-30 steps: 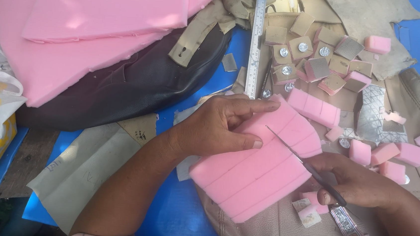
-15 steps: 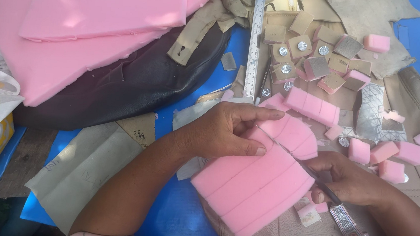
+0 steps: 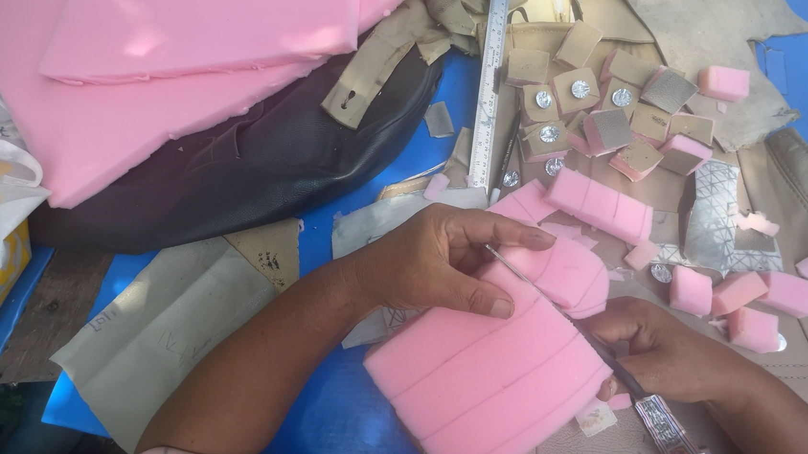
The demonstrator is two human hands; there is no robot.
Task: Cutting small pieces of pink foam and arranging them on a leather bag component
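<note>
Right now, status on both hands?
Left hand pressing pink foam slab. Right hand gripping thin blade, mid-cut. Foam offcuts scattered right.

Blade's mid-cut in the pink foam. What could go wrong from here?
1. The left hand presses the scored pink foam slab with its fingertips right beside the thin metal blade; a slip could nick them.
2. The slab overhangs the blue sheet and could shift, so the cut may wander off its line.
3. The right hand grips low on the patterned handle; control may be weak.
</note>
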